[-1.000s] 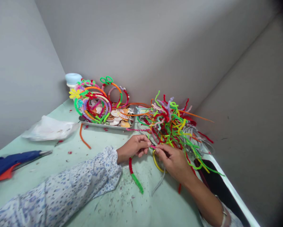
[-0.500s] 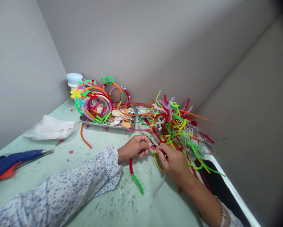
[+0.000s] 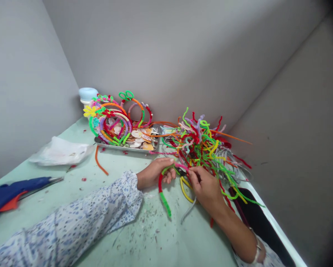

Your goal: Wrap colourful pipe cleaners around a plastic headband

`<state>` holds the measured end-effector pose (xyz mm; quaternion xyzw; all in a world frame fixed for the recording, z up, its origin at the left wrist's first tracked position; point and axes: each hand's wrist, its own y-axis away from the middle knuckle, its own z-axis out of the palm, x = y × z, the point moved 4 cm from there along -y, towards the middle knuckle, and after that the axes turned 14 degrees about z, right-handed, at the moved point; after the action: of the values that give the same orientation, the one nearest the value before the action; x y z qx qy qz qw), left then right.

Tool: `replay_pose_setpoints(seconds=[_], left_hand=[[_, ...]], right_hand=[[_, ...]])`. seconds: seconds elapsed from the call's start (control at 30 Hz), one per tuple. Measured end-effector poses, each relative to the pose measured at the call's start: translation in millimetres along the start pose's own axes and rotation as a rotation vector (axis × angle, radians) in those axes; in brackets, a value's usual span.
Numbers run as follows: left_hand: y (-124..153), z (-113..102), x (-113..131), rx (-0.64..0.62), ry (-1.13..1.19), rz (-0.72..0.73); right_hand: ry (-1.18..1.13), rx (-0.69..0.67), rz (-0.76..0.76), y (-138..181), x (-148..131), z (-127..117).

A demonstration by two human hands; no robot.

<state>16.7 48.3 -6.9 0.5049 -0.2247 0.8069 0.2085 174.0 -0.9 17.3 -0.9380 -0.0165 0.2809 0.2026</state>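
Note:
A thin band wrapped in pipe cleaner (image 3: 165, 205), in green, red and pink sections, curves between my hands above the table. My left hand (image 3: 156, 172) holds it loosely near its middle, thumb stretched along the top and the other fingers curled. The green end hangs down below that hand. My right hand (image 3: 204, 184) pinches the pink part between thumb and fingertips. Just below and between the hands lies a tool with yellow handles (image 3: 185, 191) and a dark head, partly covered by my right hand.
A heap of coloured pipe cleaners (image 3: 202, 148) lies behind my right hand. Decorated headbands (image 3: 115, 124) stand in a metal tray (image 3: 122, 148) at the back. A plastic bag (image 3: 61, 151), a blue glue gun (image 3: 19, 189) and a lidded jar (image 3: 88, 94) are leftward; a dark flat object (image 3: 259, 211) lies right.
My hands have moved slightly apart, with the right hand a little further right, and more of the pink part shows. The hanging green end has risen a little.

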Motion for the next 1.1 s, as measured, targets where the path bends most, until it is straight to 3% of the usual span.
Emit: replay_pose_setpoints(seconds=[0.17,0.67,1.1], left_hand=[[-2,-4,-2,0.046,0.125,-0.02],[-2,-8,0,0.173,0.044,0.01],[-1,-4,-1,0.089,0.023,-0.039]], right_hand=[[-0.031,0.063,0.125,-5,15,-1],[-0.085,0.156,0.126,-2,16,-3],[-0.22,0.071,0.1,-3,13,1]])
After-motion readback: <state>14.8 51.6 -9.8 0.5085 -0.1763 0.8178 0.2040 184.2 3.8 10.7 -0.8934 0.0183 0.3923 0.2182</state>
